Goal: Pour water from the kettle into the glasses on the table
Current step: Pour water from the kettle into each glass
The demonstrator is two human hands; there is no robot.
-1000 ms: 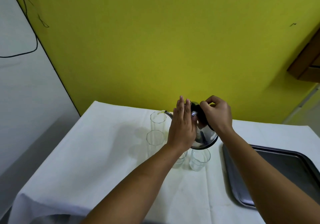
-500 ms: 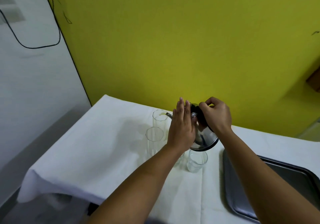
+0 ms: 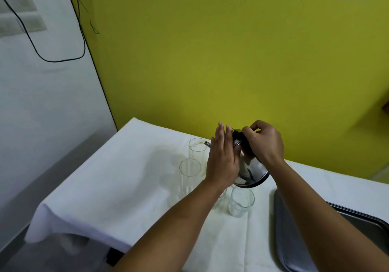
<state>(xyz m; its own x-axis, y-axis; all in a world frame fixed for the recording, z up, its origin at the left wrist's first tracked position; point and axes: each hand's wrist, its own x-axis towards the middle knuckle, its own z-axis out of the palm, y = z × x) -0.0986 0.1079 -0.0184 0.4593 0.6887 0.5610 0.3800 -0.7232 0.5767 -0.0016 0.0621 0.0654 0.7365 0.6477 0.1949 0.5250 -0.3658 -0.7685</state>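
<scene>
Steel kettle [image 3: 251, 170] tilted, spout over tall glass [image 3: 197, 148]; right hand [image 3: 264, 143] clenching handle, left hand [image 3: 223, 160] flat-open.

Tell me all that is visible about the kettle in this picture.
The kettle looks like shiny metal, with a black handle and lid. It is held in the air above the short glasses, tilted toward the left, its thin spout at the rim of the farthest tall glass. The right hand grips the handle; the left hand lies flat against its side. No stream of water can be made out.
</scene>
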